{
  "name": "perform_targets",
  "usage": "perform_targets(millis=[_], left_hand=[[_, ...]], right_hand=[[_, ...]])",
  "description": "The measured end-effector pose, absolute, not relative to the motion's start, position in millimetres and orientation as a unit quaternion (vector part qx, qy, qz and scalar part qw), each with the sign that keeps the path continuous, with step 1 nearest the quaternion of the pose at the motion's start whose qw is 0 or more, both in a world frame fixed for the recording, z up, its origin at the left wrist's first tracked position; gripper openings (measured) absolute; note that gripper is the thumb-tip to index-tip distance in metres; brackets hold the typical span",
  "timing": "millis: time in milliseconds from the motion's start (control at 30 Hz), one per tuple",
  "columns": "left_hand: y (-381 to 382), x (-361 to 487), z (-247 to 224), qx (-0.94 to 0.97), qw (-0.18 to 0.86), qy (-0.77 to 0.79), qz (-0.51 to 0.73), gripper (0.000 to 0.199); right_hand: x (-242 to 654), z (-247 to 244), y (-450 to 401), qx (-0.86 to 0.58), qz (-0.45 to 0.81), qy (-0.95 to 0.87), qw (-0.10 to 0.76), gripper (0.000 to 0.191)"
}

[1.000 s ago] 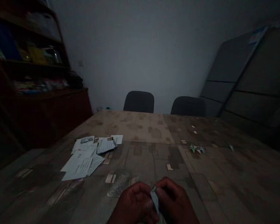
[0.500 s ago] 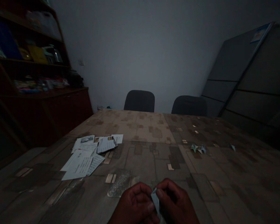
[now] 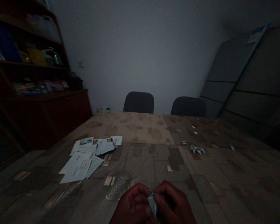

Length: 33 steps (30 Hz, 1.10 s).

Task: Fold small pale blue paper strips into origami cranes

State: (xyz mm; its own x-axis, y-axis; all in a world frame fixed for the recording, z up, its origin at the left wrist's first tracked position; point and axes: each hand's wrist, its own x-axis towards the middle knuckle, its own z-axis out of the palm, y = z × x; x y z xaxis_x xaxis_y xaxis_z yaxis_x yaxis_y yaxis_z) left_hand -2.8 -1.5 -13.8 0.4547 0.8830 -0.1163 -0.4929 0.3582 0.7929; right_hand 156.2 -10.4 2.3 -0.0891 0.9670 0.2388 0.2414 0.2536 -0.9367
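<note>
Between my two hands, near the front edge of the view, is a small piece of folded paper (image 3: 152,203), pale and narrow. My left hand (image 3: 134,205) pinches it from the left, fingers curled. From the right, my right hand (image 3: 172,202) grips its edge with thumb and forefinger. The lower end of the paper is partly hidden by the fingers. To the right on the table lie small folded paper shapes (image 3: 197,150) with pointed tips, and another folded paper piece (image 3: 231,147) farther right.
A loose pile of printed paper sheets (image 3: 77,165) lies on the left of the patterned tablecloth (image 3: 144,168). Two dark chairs (image 3: 139,102) stand at the far edge. A shelf cabinet (image 3: 67,107) is at the left, and grey panels (image 3: 220,67) stand at the right.
The folded paper has turned slightly between my fingers and its upper face looks wider. Both hands stay close together in nearly the same place; the view has shifted a little.
</note>
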Motion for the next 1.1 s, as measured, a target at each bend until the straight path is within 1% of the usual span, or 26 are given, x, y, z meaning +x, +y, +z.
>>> perform_targets(millis=[233,367,467,567,633,733,933,1033,1100], left_hand=[[1,-5,-22,0.383,0.751,0.289,0.453,0.045],[1,-5,-21,0.375,0.753,0.301,0.45,0.043],[-1,-3,-16,0.392,0.734,0.318,0.455,0.04],[-3,-1,-8,0.418,0.693,0.373,0.454,0.028],[-5,2,-2,0.426,0.666,0.409,0.456,0.02],[-6,4,3,0.435,0.637,0.435,0.464,0.014],[-7,2,7,0.479,0.563,0.474,0.478,0.013],[-7,0,10,0.499,0.517,0.494,0.489,0.013],[-7,0,11,0.507,0.504,0.497,0.492,0.011]], right_hand=[[156,5,-13,-0.489,0.357,-0.64,0.473,0.011],[157,7,-13,-0.494,0.361,-0.64,0.465,0.013],[156,6,-12,-0.495,0.383,-0.627,0.464,0.017],[155,2,-11,-0.483,0.433,-0.6,0.468,0.023],[155,2,-10,-0.481,0.444,-0.589,0.474,0.024],[155,5,-10,-0.493,0.404,-0.6,0.483,0.019],[156,10,-12,-0.497,0.29,-0.668,0.472,0.011],[156,8,-13,-0.501,0.286,-0.664,0.476,0.008],[156,6,-14,-0.502,0.3,-0.657,0.475,0.011]])
